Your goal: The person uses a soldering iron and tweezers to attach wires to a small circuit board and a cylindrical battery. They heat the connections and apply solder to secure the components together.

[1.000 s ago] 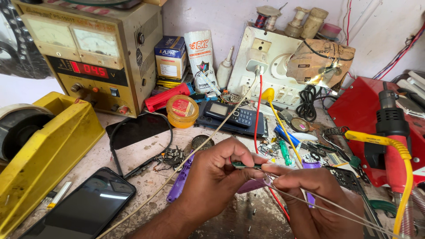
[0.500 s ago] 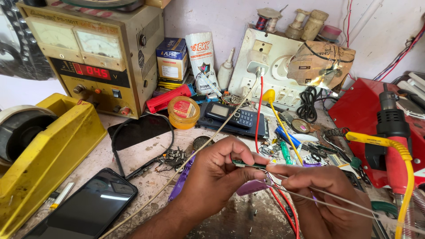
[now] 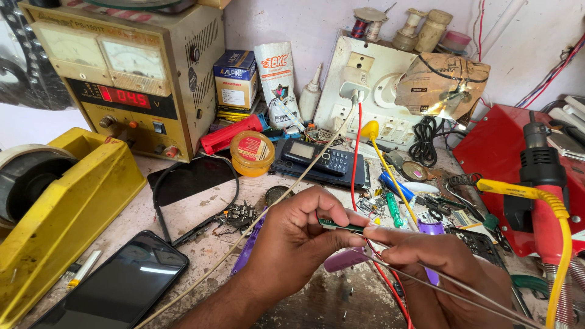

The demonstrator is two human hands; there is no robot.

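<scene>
My left hand pinches a small green circuit board strip between thumb and fingers, low in the middle of the workbench. My right hand meets it from the right and holds thin grey wires at the strip's end. A red wire runs from the white socket board down between my hands. A purple-handled tool lies just under my fingers.
A yellow power supply with a red display stands at the back left. A yellow tape dispenser and a black smartphone lie at the left. A keypad phone, a yellow paste tin and a red hot-air gun crowd the bench.
My right hand has slid slightly right and down along the wires. The left hand keeps its grip on the green strip in about the same place.
</scene>
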